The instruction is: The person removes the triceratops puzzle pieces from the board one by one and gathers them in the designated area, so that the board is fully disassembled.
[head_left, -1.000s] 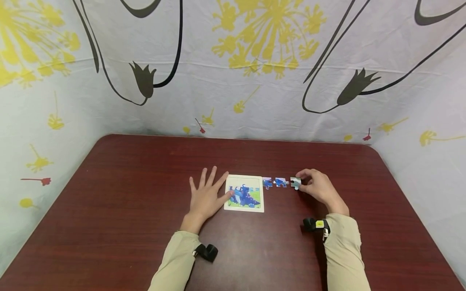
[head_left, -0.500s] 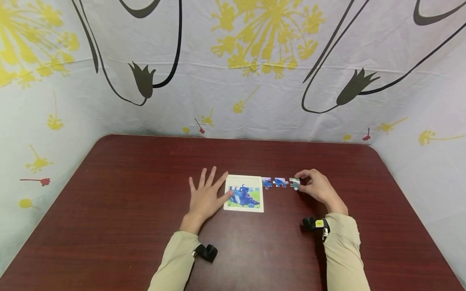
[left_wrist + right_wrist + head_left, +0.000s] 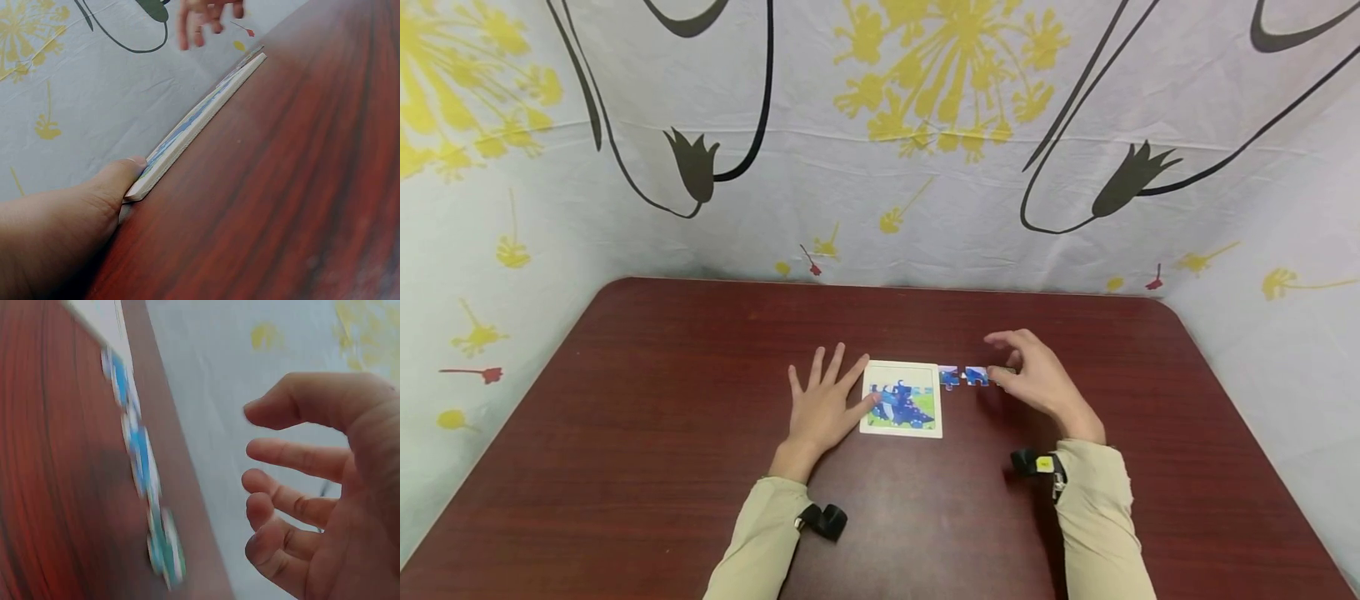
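Note:
A square jigsaw puzzle board (image 3: 917, 372) with a pale frame lies mid-table; its lower part shows a blue dinosaur on green, and its upper strip is bare. My left hand (image 3: 822, 414) lies spread on the table at the board's left side, thumb resting on the frame and picture. Right of the board, a blue puzzle piece (image 3: 950, 377) and a second blue piece (image 3: 977, 376) lie in a row. A third, greenish piece (image 3: 165, 550) ends that row, mostly hidden by my right hand in the head view. My right hand (image 3: 1042, 381) hovers over it, fingers loosely bent and holding nothing.
The dark red wooden table (image 3: 700, 367) spreads around the board on all sides. A white cloth (image 3: 925, 250) with yellow and grey flower prints hangs behind and beside it. Each sleeve carries a black wrist camera, such as the left one (image 3: 825, 521).
My right hand has let go of the greenish piece, lifted and shifted left over the row. That piece slid slightly left before this. The left hand and board have stayed put.

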Demonstrator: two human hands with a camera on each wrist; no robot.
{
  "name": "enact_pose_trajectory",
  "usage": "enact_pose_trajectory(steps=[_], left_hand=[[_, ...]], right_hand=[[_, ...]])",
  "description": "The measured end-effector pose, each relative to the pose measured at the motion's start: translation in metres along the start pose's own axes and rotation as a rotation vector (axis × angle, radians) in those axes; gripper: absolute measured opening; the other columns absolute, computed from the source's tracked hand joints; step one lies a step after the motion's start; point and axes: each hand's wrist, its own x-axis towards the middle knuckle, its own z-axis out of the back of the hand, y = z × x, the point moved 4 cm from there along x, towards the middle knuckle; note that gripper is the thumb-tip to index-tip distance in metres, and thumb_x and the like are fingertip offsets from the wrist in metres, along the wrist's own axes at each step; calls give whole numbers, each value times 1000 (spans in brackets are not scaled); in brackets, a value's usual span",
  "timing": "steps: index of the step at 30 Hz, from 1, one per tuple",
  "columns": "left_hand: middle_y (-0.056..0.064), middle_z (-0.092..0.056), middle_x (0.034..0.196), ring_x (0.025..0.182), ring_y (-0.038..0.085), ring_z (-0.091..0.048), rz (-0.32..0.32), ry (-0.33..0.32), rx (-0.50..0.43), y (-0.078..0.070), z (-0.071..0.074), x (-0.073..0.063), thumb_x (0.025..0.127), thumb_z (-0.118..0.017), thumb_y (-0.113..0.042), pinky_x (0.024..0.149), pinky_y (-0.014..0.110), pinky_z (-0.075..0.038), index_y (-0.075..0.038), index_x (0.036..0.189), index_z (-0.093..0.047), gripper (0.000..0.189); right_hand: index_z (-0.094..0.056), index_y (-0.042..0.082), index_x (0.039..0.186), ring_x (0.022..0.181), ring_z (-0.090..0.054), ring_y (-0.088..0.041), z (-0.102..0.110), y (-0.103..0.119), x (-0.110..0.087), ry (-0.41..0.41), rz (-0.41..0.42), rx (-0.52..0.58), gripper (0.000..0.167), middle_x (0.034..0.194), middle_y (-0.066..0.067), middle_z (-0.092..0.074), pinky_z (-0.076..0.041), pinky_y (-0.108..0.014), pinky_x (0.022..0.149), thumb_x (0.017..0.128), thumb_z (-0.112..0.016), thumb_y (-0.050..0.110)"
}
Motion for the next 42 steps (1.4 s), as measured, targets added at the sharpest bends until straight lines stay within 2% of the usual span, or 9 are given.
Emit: enact_pose_trajectory(steps=[3, 8, 13, 16, 20, 26, 36, 42], left_hand=[[4, -16, 154, 141, 31, -3, 1, 2, 6, 0, 0, 1, 85, -42, -68, 102, 65, 4, -35, 146, -29, 71], [5, -16, 154, 140, 31, -3, 5, 10, 10, 0, 0, 1, 86, -42, -67, 102, 65, 3, -34, 146, -30, 70], [4, -15, 154, 141, 31, -1, 8, 25, 10, 1, 0, 1, 87, -41, -67, 102, 65, 4, -34, 147, -29, 69], [4, -14, 154, 141, 30, -1, 8, 29, 10, 1, 0, 1, 87, -40, -67, 102, 65, 4, -35, 147, -28, 69], [4, -14, 154, 141, 30, -1, 7, 30, 11, 2, 0, 0, 87, -40, -67, 102, 65, 3, -35, 147, -28, 69], [4, -15, 154, 141, 30, -2, 6, 21, 14, 2, 0, 0, 87, -41, -67, 102, 65, 3, -35, 146, -29, 69], [6, -14, 154, 140, 32, -1, -17, 22, 14, 3, 0, -1, 87, -38, -68, 101, 66, 4, -33, 147, -27, 71], [5, -12, 155, 140, 32, 1, -37, 47, 3, 5, 2, -3, 82, -38, -74, 101, 66, 5, -33, 148, -25, 79]], right_hand=[[-62, 4, 114, 76, -54, -24, -17, 29, 8, 38, 72, -3, 39, 100, -13, -56, -41, -35, 65, 76, -69, 10], [-65, 4, 109, 77, -57, -22, -54, 70, 17, 174, 164, -51, 34, 97, -9, -58, -45, -33, 65, 78, -72, 16], [-65, 6, 110, 78, -56, -17, -81, 92, 20, 273, 130, -129, 36, 99, -7, -57, -48, -33, 67, 79, -73, 22], [-64, 6, 112, 76, -54, -15, -91, 97, 19, 302, 91, -171, 40, 101, -7, -56, -48, -33, 67, 79, -74, 26], [-63, 7, 115, 69, -50, -13, -99, 97, 16, 301, 70, -182, 43, 99, -6, -53, -45, -32, 63, 79, -74, 28], [-64, 10, 113, 68, -49, -12, -102, 94, 15, 260, 99, -133, 38, 95, -5, -53, -45, -32, 63, 79, -75, 26], [-65, 10, 109, 76, -53, -16, -102, 90, 16, 244, 138, -67, 35, 93, -4, -54, -45, -33, 66, 78, -76, 23], [-64, 9, 108, 78, -55, -17, -102, 90, 16, 230, 163, -50, 35, 92, -5, -54, -45, -34, 66, 79, -76, 24]])
